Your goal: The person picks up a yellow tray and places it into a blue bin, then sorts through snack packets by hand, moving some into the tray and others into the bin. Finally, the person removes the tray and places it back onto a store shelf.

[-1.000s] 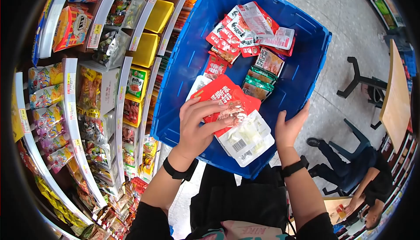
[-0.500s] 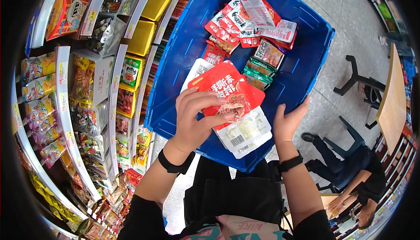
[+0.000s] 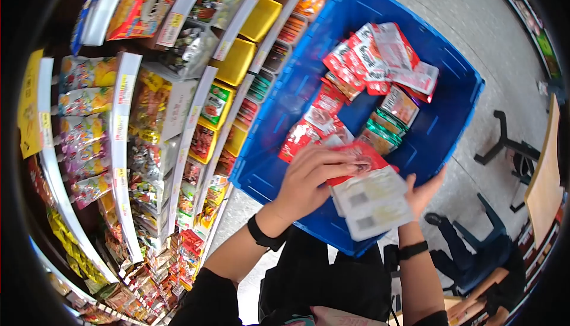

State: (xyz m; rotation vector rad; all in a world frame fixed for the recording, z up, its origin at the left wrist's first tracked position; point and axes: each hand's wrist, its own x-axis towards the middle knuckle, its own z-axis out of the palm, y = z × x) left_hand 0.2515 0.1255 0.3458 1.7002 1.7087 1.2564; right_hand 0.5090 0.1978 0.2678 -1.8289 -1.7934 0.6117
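My left hand (image 3: 312,177) has its fingers wrapped over a small stack of snack packets (image 3: 380,210), above the near end of a blue plastic bin (image 3: 454,112). A red packet with a food picture is partly covered by my fingers, and whitish packets with blurred barcodes fan out below it. My right hand (image 3: 424,195) is at the bin's near right side, thumb and fingers apart, with the thumb at the packets' edge. Inside the bin lie red-and-white packets (image 3: 368,56), green packets (image 3: 380,133) and more red packets (image 3: 309,136) beside my left hand.
Store shelves (image 3: 122,130) full of bagged snacks and yellow trays (image 3: 234,62) stand on the left. On the right are a wooden table (image 3: 543,165), a dark chair (image 3: 487,225) and a seated person (image 3: 499,272) in dark clothes. Grey tiled floor (image 3: 439,17) shows beyond the bin.
My left hand has moved the packets lower right, toward my right hand. Red packets now show on the bin's left side where the stack was. The view has shifted.
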